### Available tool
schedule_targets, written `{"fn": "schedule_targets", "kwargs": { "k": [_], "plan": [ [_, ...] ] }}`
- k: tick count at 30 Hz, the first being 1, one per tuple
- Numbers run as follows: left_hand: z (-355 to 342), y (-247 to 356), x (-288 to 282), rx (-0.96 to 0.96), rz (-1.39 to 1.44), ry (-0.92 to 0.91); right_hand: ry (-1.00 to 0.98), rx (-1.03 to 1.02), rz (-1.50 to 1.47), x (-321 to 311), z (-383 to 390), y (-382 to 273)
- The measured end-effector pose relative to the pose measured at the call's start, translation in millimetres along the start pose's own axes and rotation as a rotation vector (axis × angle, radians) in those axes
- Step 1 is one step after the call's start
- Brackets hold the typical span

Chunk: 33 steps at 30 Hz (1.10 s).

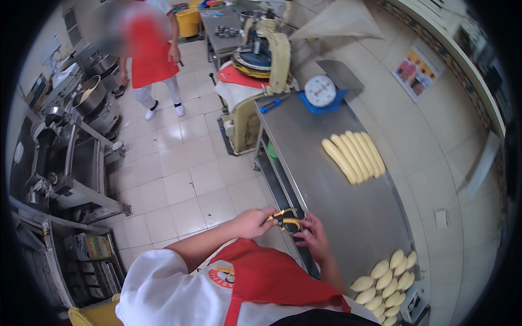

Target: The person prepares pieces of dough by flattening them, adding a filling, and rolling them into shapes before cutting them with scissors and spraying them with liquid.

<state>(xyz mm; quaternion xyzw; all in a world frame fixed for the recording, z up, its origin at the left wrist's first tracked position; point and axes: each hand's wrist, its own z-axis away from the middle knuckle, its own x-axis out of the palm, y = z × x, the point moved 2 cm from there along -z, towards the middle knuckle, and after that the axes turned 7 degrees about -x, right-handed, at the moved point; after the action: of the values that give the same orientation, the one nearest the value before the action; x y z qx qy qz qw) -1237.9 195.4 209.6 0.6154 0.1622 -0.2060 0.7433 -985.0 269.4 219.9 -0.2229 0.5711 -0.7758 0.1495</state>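
In front of my red apron [261,271], by the near edge of the steel table, I hold a small yellow-and-black item with curved, looped bands [291,221]; its exact kind is unclear. My left hand [258,220] pinches its left end between thumb and fingers. At the opposite end, my right hand [315,234] has its thumb and forefinger on the item, with the other fingers loosely bent. Beyond my hands, several long pale dough rolls [353,157] lie side by side on the table [331,212]. Many oval dough pieces [383,282] sit to the lower right.
A dial scale [320,91] on a blue base and a blue-handled tool [272,105] are at the table's far end. Past it stands a cream-coloured machine [244,119]. A person in a red apron [149,54] stands on the tiled floor; mixers [92,98] line the left.
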Motion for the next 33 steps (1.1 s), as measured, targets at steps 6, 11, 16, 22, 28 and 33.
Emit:
{"fn": "schedule_targets", "kwargs": {
  "k": [6,11,16,22,28,33],
  "plan": [
    [22,-30,-110,-0.224,0.092,0.117,-0.656,0.032,0.296,117,-168,-29],
    [32,-143,-203,-0.112,0.153,1.030,-0.522,-0.067,0.145,190,-324,-47],
    [35,-213,-291,-0.667,0.569,1.412,-0.209,-0.253,-0.245,273,-519,-68],
    [72,-436,-247,-1.109,0.444,0.964,-0.036,-0.428,-0.519,425,-744,-120],
    [43,-439,-272,-1.631,0.696,0.676,0.058,-0.355,-0.591,489,-885,-162],
    [22,-407,-339,-1.632,0.781,0.892,0.060,-0.312,-0.821,591,-1025,-161]
  ]
}}
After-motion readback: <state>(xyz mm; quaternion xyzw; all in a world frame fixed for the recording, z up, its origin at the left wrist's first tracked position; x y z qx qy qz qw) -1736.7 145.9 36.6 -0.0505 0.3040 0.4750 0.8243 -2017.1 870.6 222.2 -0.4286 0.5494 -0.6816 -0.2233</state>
